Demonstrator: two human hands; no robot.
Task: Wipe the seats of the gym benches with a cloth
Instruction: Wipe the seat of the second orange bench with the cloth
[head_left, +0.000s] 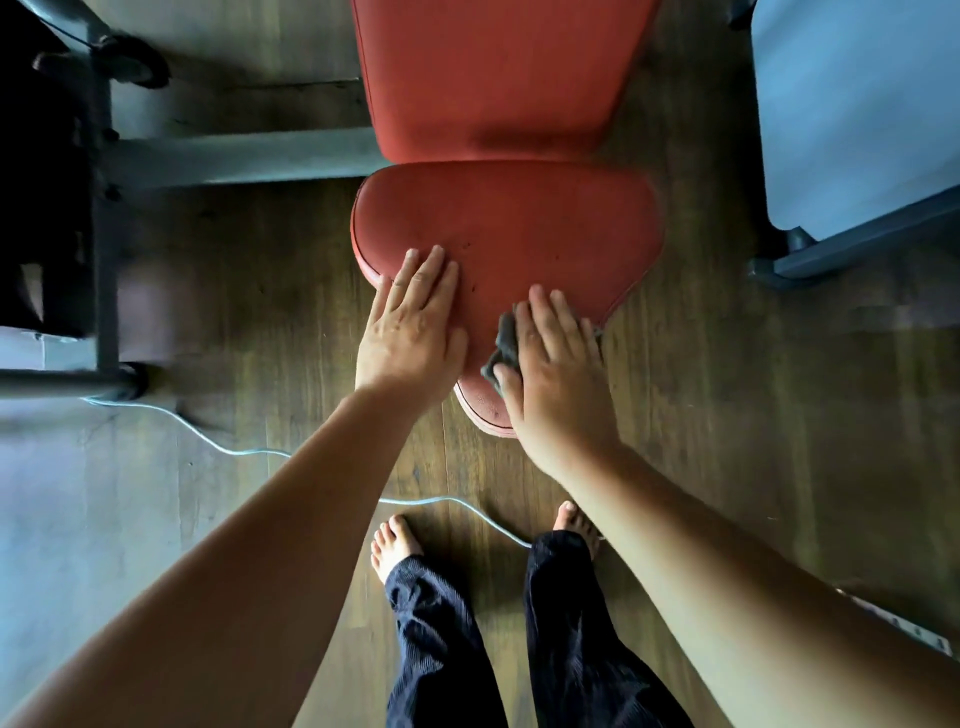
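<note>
Red seat (519, 228), grey cloth (505, 345), dark ribbed trousers (436, 639)

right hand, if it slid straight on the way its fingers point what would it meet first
Only bare seat lies ahead of the right hand, which presses the cloth. Past the seat's far edge it would probably meet the backrest, though their relative height is unclear.

Grey cloth (505, 347) (crumpled) on red seat (519, 228).

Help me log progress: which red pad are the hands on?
The nearer, rounded seat pad, not the long back pad beyond; left hand flat, right hand pressing the cloth on it.
</note>
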